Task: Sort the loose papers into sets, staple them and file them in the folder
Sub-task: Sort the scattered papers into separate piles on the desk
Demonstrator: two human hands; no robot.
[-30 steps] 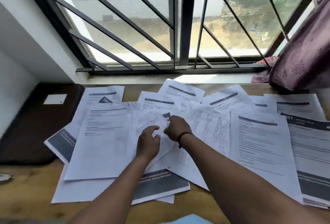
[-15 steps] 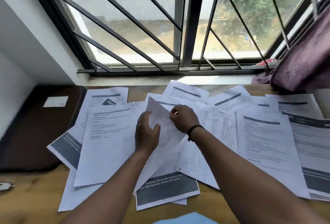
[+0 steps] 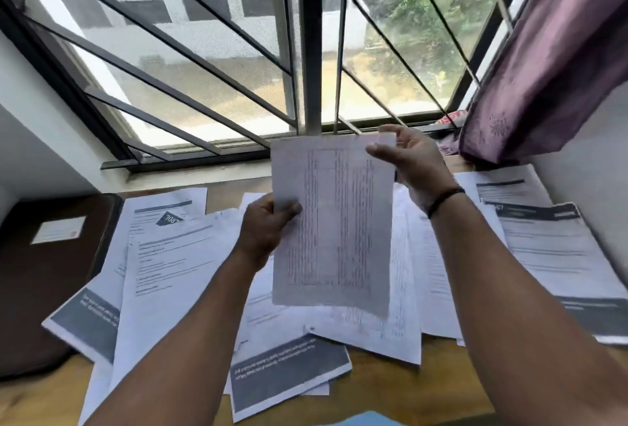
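A dark brown folder [image 3: 44, 276] lies at far left on the wooden desk [image 3: 390, 388]. Loose papers [image 3: 176, 272] cover the middle. The left hand [image 3: 268, 232] pinches a raised sheet [image 3: 334, 221] at its left edge; the right hand [image 3: 413, 162] pinches its top right corner.

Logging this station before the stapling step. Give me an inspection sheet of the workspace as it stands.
Surface: wooden table, mostly covered by paper.
Job's things: one sheet raised upright above the loose papers; dark folder lying closed at the far left; no stapler seen.
Clutter: blue edge at the bottom of the frame, unclear what it is.
Grippers: left hand grips the sheet's left edge; right hand pinches its top right corner.
Cables: nothing seen.
Surroundings: barred window; purple curtain at right.
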